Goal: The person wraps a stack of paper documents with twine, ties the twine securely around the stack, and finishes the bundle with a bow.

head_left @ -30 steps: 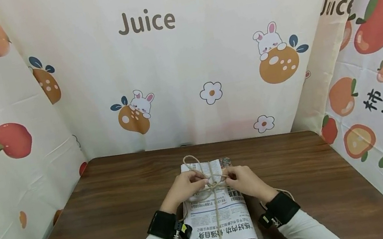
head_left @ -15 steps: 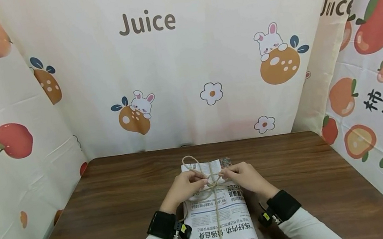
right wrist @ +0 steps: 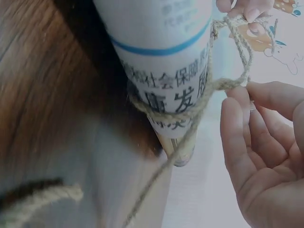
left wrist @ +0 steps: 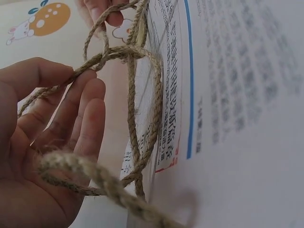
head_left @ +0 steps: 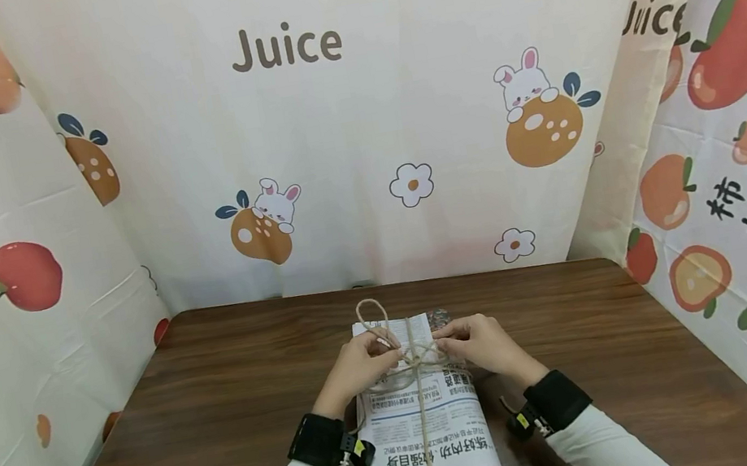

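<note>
A folded stack of newspapers [head_left: 423,443] lies on the table, with beige twine [head_left: 422,414] running lengthwise and across it. At the crossing near the far end sits a loose knot [head_left: 413,360] with loops. My left hand [head_left: 361,369] pinches a strand left of the knot; a loop of it stands up beyond the fingers. In the left wrist view, thumb and forefinger of the left hand [left wrist: 52,118] hold that strand. My right hand [head_left: 483,345] is right of the knot. The right wrist view has the right hand [right wrist: 266,133] pinching a twine loop [right wrist: 247,57].
The brown wooden table [head_left: 239,404] extends around the stack. Behind it hangs a pale curtain [head_left: 340,123] with fruit and rabbit prints. A loose twine end [right wrist: 66,194] shows near the right wrist camera.
My right hand has drawn slightly away from the knot to the right. The twine tail seen by the right wrist has pulled in. The loop above my left hand stands a little higher.
</note>
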`<state>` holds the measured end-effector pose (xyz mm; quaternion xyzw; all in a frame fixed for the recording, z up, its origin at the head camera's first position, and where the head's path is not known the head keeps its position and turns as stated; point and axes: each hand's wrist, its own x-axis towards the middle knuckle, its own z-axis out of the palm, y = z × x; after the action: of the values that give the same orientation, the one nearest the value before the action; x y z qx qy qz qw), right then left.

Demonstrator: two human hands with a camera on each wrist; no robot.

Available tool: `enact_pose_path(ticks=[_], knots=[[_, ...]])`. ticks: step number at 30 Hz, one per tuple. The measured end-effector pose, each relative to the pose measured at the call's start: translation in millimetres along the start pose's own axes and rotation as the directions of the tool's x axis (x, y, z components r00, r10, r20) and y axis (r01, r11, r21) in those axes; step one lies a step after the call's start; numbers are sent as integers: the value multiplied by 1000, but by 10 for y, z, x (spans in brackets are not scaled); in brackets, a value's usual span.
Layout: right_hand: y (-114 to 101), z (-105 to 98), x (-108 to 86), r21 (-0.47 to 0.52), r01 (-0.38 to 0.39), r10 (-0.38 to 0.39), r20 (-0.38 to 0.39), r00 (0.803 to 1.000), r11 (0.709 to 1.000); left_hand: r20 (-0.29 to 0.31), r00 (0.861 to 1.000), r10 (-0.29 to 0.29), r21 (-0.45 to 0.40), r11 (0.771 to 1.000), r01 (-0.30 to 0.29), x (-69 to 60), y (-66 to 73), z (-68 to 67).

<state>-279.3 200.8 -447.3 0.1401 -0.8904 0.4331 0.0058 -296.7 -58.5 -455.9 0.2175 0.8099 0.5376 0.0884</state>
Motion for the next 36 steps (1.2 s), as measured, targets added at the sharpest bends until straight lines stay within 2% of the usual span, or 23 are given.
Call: enact_pose_path(ticks=[3, 10, 17, 20, 24, 29, 36], knots=[[-7, -16, 1, -18, 25, -25, 3, 1000, 1000, -5, 1000, -3, -1, 1000, 3, -3, 1, -5], [-28, -57, 8, -33, 32, -33, -13, 999, 999, -42, 999, 8, 4, 1000, -8, 1, -23, -39], [-44, -87, 22, -47, 51, -53, -23, 998, 998, -92, 996, -20, -42, 999, 16, -19, -18, -122], [-47, -106, 24, -52, 64, -65, -13, 998, 997, -106, 994, -15, -45, 999, 10, -28, -11, -159], [-46, -137, 23, -66, 97, -97, -4, 995, 993, -113, 994, -10, -65, 998, 2, -40, -11, -192], [-46, -184, 16, -126, 153, -159, -37, 987, 980, -127, 992, -14, -60, 998, 7, -45, -37, -213], [-5, -307, -2, -133, 111, -119, -54, 991, 985, -137, 991, -10, -37, 999, 5, -58, -82, -241]])
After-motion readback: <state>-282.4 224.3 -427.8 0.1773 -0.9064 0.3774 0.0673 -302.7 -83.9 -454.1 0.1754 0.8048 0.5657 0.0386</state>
